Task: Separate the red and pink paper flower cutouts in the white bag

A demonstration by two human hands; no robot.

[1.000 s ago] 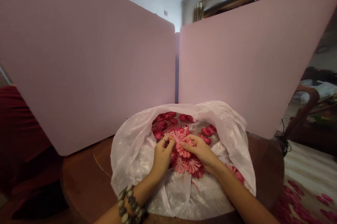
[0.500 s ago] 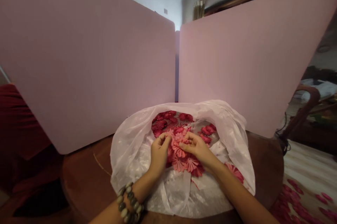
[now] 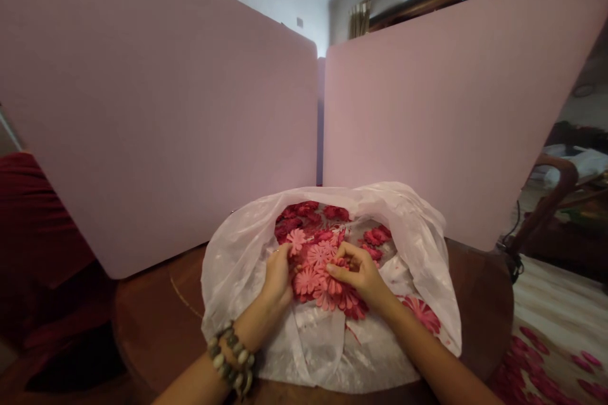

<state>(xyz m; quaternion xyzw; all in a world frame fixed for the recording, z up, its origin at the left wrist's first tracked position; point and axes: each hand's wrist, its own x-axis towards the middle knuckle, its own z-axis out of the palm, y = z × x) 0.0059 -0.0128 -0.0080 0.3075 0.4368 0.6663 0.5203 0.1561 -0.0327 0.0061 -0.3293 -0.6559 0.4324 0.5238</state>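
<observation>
A white plastic bag [image 3: 237, 253] lies open, with pink and red artificial flower petals [image 3: 306, 279] heaped in its mouth. My left hand [image 3: 279, 275], with a ring and a beaded bracelet [image 3: 230, 354] at the wrist, is at the left of the heap. Its fingertips are closed at a pale pink flower petal piece [image 3: 296, 240]. On the right, my right hand [image 3: 357, 272] pinches a coral flower petal piece [image 3: 336, 269] between thumb and fingers. Darker red flowers [image 3: 376, 235] lie deeper in the bag.
The bag rests on a round brown wooden table [image 3: 156, 329]. Two pink panels [image 3: 190, 107] stand upright behind it, meeting near the middle. Pink petals [image 3: 527, 360] are scattered on the floor at the right, near a wooden chair arm [image 3: 555, 183].
My left hand has moved left, away from my right hand, with a pale pink flower piece at its fingertips. My right hand stays nearly in place, still pinching a coral piece.
</observation>
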